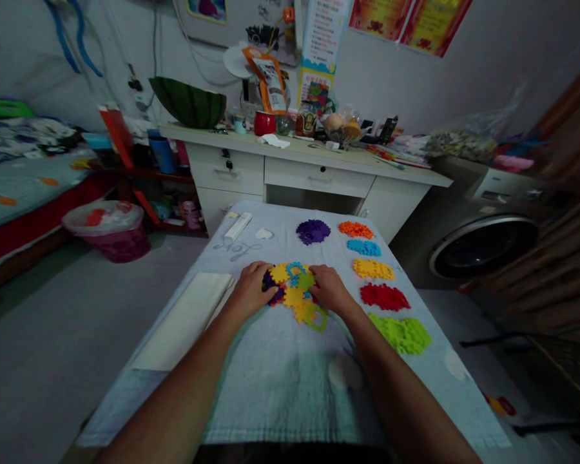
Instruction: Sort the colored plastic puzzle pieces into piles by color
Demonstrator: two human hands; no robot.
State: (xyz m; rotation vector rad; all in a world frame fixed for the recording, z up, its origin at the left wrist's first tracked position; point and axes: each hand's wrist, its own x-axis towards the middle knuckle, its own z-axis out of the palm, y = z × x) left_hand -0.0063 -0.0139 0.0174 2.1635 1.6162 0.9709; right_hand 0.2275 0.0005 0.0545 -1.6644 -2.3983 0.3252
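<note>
In the head view, a mixed pile of toothed, gear-shaped plastic pieces [294,296] lies on the cloth-covered table [275,380]; yellow, blue, green, purple and some orange show in it. My left hand [249,290] is closed against the pile's left side, its thumb and fingers around purple pieces. From the right, my right hand [330,289] is curled over the pile's edge, by green and red pieces. Its fingertips are partly hidden. Sorted heaps stand farther off: purple [313,231], orange [356,229], blue [363,247], yellow [373,269], red [385,296] and light green [400,333].
Left of my hands lies a folded white sheet [186,319], with a white strip-like object [238,226] beyond it. A cluttered white desk [319,154] borders the table's far side. A washing machine [478,225] is at right, a pink basket [109,235] on the left floor.
</note>
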